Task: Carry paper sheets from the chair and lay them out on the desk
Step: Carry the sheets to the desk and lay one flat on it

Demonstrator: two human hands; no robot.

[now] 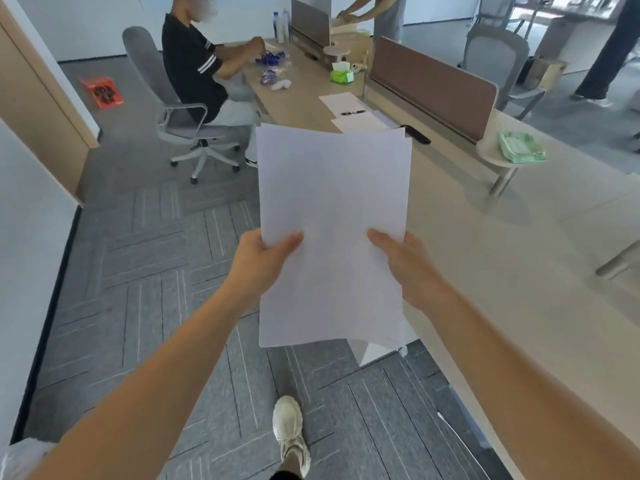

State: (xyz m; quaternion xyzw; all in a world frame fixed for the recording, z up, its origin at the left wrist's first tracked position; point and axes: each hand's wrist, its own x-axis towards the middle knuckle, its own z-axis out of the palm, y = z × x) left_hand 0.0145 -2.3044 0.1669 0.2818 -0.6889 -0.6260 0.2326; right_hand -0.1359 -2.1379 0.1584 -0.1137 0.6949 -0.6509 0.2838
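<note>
a stack of blank white sheets is held in the air, long side running away from the person. the sheets are slightly fanned, so several edges show at the far right corner and the near edge. the left hand pinches the left edge, the right hand the right. the stack hangs by the near corner of the pale desk. farther along it, two single sheets lie flat, a far sheet and a near sheet.

The person's forearms are bare down to the left hand and right hand. One foot wears a cream lace-up sneaker, with a dark trouser hem above the ankle.
</note>
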